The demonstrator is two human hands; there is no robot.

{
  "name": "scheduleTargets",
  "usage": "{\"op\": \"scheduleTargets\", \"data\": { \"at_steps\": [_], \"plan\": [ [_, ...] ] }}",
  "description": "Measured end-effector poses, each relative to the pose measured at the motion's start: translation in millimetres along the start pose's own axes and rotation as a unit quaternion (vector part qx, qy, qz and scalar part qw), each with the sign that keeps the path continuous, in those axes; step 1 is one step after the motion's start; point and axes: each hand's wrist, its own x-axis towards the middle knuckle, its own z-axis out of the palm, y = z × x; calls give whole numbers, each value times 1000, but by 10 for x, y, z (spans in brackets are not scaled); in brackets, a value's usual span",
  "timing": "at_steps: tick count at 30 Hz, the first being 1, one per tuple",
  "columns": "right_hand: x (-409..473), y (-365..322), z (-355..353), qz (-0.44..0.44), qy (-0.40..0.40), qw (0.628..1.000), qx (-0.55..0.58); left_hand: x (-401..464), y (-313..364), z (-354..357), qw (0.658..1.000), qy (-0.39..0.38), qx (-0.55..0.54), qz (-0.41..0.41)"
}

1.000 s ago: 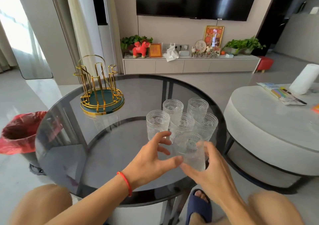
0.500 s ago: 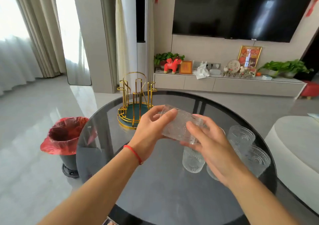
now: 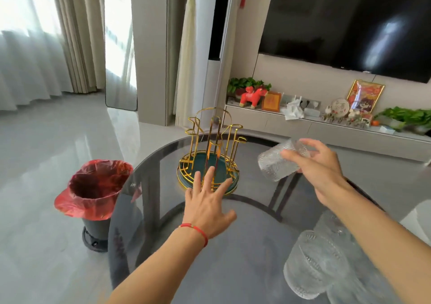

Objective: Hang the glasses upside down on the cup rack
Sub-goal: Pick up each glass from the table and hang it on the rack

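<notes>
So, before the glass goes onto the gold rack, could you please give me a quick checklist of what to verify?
1. Right hand grips the clear textured glass: ok.
2. Glass fully inverted: not ok, it lies tilted, mouth toward the rack.
3. Gold wire cup rack with green tray has free pegs: ok, nothing hangs there.
4. Left hand, open, steadies the rack: cannot tell whether it touches.
5. Rack stands fully on the round dark glass table: ok.
</notes>
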Motion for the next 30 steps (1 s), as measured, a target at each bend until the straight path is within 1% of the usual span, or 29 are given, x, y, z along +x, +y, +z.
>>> {"op": "scheduleTargets", "data": {
  "at_steps": [4,7,11,16,19,24,30],
  "plan": [
    [543,-247,244,-37,39,998,30,59,-72,120,998,-26,45,-27],
    [928,-522,641,-76,37,995,48,125,-50,175,997,-36,57,-44],
    [1310,-785,1100,-107,-27,994,22,161,-30,199,995,-42,75,-58],
    [1525,-887,1408,-133,-122,983,-33,172,-42,213,993,-62,81,-65],
    [1569,-874,1505,-146,-185,970,-66,187,-36,218,992,-78,73,-68],
    [1538,-774,1656,-166,-278,936,-138,200,-51,211,991,-96,68,-65],
    [1565,-656,1727,-148,-344,913,-163,204,-44,196,990,-104,63,-68]
  ]
}}
